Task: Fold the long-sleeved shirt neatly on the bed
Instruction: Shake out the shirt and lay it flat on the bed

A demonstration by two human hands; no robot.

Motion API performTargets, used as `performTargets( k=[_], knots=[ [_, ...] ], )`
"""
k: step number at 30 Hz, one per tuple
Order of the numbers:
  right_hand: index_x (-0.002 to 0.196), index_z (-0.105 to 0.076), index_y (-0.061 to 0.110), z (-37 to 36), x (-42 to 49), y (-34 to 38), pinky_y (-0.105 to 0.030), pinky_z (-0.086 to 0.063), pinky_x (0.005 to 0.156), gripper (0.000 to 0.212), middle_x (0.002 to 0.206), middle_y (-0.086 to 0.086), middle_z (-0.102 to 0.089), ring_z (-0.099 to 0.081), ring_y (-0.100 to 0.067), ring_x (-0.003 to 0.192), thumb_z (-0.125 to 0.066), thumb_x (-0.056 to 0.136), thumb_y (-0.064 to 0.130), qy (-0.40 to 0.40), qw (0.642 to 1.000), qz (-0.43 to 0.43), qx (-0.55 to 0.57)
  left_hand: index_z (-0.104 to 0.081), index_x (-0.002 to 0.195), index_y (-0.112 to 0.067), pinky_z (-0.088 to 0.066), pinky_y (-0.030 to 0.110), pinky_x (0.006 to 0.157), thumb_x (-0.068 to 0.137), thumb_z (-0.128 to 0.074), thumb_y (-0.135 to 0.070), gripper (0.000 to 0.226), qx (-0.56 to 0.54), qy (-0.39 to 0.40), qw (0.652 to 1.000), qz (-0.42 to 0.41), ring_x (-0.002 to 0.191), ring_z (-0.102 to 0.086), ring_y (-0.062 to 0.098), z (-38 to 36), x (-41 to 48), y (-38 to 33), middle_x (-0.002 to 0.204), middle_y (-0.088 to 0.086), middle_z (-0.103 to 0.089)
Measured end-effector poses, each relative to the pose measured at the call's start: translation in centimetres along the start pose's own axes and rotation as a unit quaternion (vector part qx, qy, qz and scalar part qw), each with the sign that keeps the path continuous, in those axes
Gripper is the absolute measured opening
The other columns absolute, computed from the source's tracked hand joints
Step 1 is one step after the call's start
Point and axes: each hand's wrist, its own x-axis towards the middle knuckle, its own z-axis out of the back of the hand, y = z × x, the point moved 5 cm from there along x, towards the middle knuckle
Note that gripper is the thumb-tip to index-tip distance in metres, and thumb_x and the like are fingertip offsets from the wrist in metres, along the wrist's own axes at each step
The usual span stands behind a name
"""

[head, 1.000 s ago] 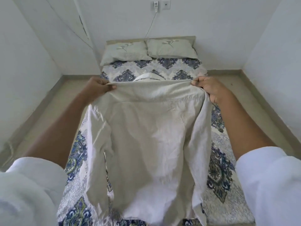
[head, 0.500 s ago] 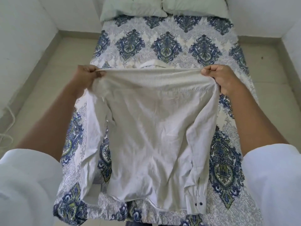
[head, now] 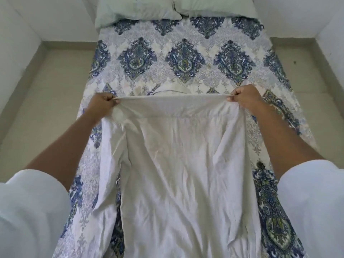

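Showing no readable text, label, brand, number or sign anywhere: neither on the crumpled white long-sleeved shirt (head: 182, 164), nor on the blue-and-white damask-patterned bedspread (head: 184, 60), nor on the pale green fabric pillows (head: 139, 8).

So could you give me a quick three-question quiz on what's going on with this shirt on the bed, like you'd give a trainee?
1. True or false: the left hand and the right hand each grip a top corner of the shirt.
2. What lies at the head of the bed? A) pillows B) a folded blanket C) a laptop
3. Fill in: the collar lies on the ___ side of the held edge, away from the person.

Key: 1 true; 2 A; 3 far.
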Motion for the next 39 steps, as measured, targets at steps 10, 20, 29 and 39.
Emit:
performTargets(
  k=[10, 20, 29, 39],
  knots=[
    [0.085, -0.067, 0.003, -7.0, 13.1, -4.3, -0.027, -0.036, 0.068, 0.004, 0.087, -0.017, -0.062, -0.05, -0.021, 0.078, -0.065, 0.083, 0.005, -0.065, 0.992, 0.008, -0.106, -0.067, 0.093, -0.001, -0.034, 0.027, 0.065, 0.086, -0.064, -0.015, 0.016, 0.148, 0.021, 0.988, 0.035, 0.077, -0.052, 0.027, -7.3, 11.9, 5.4, 0.078, 0.012, -0.055],
    [0.079, -0.064, -0.004, -14.6, 19.6, -11.1, -0.03, -0.033, 0.06, 0.017, 0.075, -0.018, -0.058, -0.059, -0.034, 0.079, -0.064, 0.084, 0.012, -0.047, 0.98, 0.061, -0.184, -0.06, 0.078, -0.008, -0.035, 0.028, 0.056, 0.088, -0.06, -0.014, 0.012, 0.215, 0.052, 0.975, 0.024, 0.071, -0.05, 0.024, -13.1, 17.5, 13.3, 0.075, 0.014, -0.056],
    [0.127, -0.05, 0.002, -17.8, 12.1, -8.9, -0.045, -0.029, 0.106, 0.041, 0.133, -0.023, -0.048, -0.041, -0.037, 0.126, -0.05, 0.09, 0.02, -0.228, 0.94, 0.098, -0.233, -0.042, 0.13, -0.004, -0.03, 0.049, 0.108, 0.09, -0.052, -0.024, 0.045, 0.259, -0.146, 0.954, -0.028, 0.13, -0.034, 0.036, -18.5, 10.3, 9.0, 0.138, 0.019, -0.039],
    [0.147, -0.024, 0.014, -24.7, 7.2, -15.3, -0.025, 0.009, 0.117, 0.059, 0.155, -0.006, -0.014, -0.009, -0.021, 0.145, -0.022, 0.094, 0.041, -0.051, 0.953, 0.169, -0.246, -0.007, 0.15, -0.012, 0.004, 0.038, 0.117, 0.09, -0.009, -0.061, 0.078, 0.359, 0.015, 0.926, -0.114, 0.146, -0.001, 0.021, -25.5, 6.0, 15.6, 0.159, 0.003, -0.002]
  ],
)
